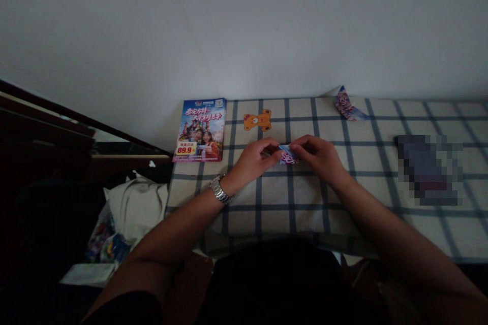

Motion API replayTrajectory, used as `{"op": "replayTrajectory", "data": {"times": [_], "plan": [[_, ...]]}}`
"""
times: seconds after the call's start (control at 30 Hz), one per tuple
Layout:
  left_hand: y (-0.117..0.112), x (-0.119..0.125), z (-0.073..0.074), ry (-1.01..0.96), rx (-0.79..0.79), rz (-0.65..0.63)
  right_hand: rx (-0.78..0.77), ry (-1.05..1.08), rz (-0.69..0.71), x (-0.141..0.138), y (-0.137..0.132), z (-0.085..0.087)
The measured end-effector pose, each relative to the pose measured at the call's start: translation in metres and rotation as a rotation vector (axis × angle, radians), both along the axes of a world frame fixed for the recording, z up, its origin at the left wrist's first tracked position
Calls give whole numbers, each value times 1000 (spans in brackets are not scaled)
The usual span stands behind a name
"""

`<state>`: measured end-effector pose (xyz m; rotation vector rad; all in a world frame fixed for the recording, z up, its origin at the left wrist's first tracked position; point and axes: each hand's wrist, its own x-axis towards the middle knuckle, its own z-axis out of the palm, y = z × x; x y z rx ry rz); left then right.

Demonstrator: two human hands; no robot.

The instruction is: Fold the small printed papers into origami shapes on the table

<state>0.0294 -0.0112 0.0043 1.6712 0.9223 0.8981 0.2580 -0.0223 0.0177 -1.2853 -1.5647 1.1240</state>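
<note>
Between my two hands is a small folded piece of printed paper [288,156], blue and white with pink-red print. My left hand [259,159], with a metal watch [220,189] on its wrist, pinches the paper's left side. On the other side, my right hand [319,156] grips the upper right corner between thumb and fingers. Both hands are just above or resting on the checked cloth [244,213]; which one I cannot tell. A flat bear figure [257,120] lies beyond my left hand.
A stack of printed flyers [200,130] lies at the cloth's left end. Near the wall [244,25] rests a folded strip of similar paper [347,105]. A blurred dark rectangular object [425,165] lies to the right. Below left stands a pale bag [139,205].
</note>
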Motion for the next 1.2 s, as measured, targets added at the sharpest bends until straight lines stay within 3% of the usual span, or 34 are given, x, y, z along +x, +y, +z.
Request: {"op": "replayTrajectory", "data": {"times": [0.33, 0.67, 0.9, 1.2], "plan": [[6, 0, -8, -131, -29, 112, -47, 115, 57, -2, -1, -3], [6, -3, -2, -92, -37, 65, -28, 66, 125, -5, -3, -1], [5, -2, 3, -81, -49, 23, -19, -150, 184, -4, -5, 1], [3, -1, 6, -96, -51, 14, -12, -155, 116, -1, -1, 2]]}}
